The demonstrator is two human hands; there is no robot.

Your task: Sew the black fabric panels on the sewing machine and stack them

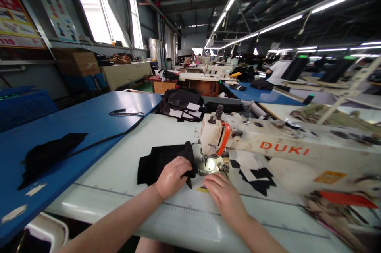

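Observation:
A black fabric piece lies on the pale sewing table, left of the needle of a white sewing machine. My left hand is closed on the right edge of this fabric, fingers curled over it. A small dark pointed tip shows just under those fingers. My right hand rests in front of the lit needle plate, its fingers together and pointing toward the left; whatever lies under its fingertips is hidden. A bit of yellow shows beside them.
Black and white scraps lie under the machine arm. Dark fabric pieces are piled behind. A blue table at left bears black cloth and a strip. A person in white is at the back right.

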